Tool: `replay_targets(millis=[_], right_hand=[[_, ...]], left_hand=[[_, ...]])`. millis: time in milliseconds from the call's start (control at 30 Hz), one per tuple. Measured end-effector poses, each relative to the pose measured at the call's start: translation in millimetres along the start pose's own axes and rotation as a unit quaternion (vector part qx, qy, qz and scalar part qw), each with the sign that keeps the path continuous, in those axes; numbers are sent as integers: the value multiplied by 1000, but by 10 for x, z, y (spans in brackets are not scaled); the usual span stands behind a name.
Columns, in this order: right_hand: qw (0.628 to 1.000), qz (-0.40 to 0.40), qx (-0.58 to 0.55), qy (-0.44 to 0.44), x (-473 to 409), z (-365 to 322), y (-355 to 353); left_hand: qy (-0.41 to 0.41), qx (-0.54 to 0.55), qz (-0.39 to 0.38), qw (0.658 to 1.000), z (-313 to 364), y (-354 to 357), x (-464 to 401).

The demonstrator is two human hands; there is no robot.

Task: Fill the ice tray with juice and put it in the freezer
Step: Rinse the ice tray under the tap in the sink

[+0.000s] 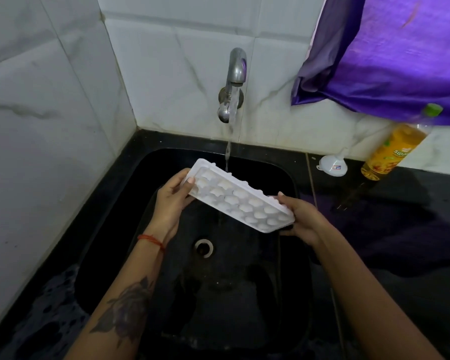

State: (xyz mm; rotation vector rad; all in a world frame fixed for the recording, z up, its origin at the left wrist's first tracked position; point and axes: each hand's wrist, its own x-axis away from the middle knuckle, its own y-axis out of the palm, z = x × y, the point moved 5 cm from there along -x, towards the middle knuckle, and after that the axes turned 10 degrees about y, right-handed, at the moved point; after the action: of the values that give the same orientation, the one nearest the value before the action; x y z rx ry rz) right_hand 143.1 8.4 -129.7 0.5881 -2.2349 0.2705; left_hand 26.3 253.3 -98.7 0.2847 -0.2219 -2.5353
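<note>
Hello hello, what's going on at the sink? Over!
Left hand and right hand each grip an end of the white ice tray, tilted over the black sink. Tap running onto tray's far edge. Juice bottle waiting on counter. Nothing blocking.

Ice tray (240,201): white plastic, matt. Tap (236,67): brushed metal, dulled. Sink (283,294): black, glossy, being wetted. Wall tiles (166,74): smooth marbled white. Satin-like purple cloth (390,55) is being seen. Bottle (395,149): clear plastic.

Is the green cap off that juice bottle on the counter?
No, the juice bottle leaning by the wall has its green cap on, and stands apart from the ice tray.
</note>
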Motion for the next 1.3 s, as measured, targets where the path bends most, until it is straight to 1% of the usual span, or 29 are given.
replay_targets(millis=[67, 100, 167, 200, 267, 333, 400, 433, 500, 533, 633, 733, 833, 900, 1067, 1200, 1300], right_hand=[[999, 22, 2, 38, -4, 69, 16], [998, 12, -16, 54, 0, 95, 41], [993, -13, -96, 70, -2, 112, 77], [987, -15, -145, 69, -4, 102, 74], [971, 1, -236, 38, -20, 64, 32], [952, 29, -303, -18, -23, 20, -33], [936, 63, -338, -78, 13, -23, -115], [929, 77, -346, -108, 37, -46, -160], [922, 94, -338, -161, 83, -101, -229], [923, 98, -323, -184, 102, -126, -256], [932, 100, -261, -228, 163, -183, -351], [943, 110, -215, -228, 181, -156, -483], [957, 120, -153, -216, 179, -78, -542], [965, 118, -123, -199, 158, -22, -517], [973, 128, -123, -147, 29, -18, -438], [976, 118, -103, -149, -45, -164, -246], [977, 100, -67, -176, -37, -358, -13]], left_hand=[[21, 6, -11, 1000, 39, 68, -23], [31, 2, -14, 999, 55, 97, -33], [40, 14, -14, 999, 96, 148, -31], [30, 31, -12, 999, 105, 166, -27], [-17, 61, -27, 998, 71, 194, -17], [-81, 86, -43, 992, -12, 214, -2], [-142, 98, -20, 985, -132, 215, -8], [-161, 78, 4, 984, -190, 210, -23], [-181, 5, 49, 982, -277, 194, -53], [-185, -20, 58, 981, -308, 205, -74], [-174, -31, 27, 984, -282, 358, -191], [-163, -41, 25, 985, -183, 521, -381], [-160, -120, 11, 980, -131, 636, -566], [-166, -149, 10, 975, -103, 667, -651], [-161, -148, -16, 976, 18, 609, -785], [-180, -104, -48, 977, 120, 394, -730], [-203, -93, -5, 975, 152, 112, -643]])
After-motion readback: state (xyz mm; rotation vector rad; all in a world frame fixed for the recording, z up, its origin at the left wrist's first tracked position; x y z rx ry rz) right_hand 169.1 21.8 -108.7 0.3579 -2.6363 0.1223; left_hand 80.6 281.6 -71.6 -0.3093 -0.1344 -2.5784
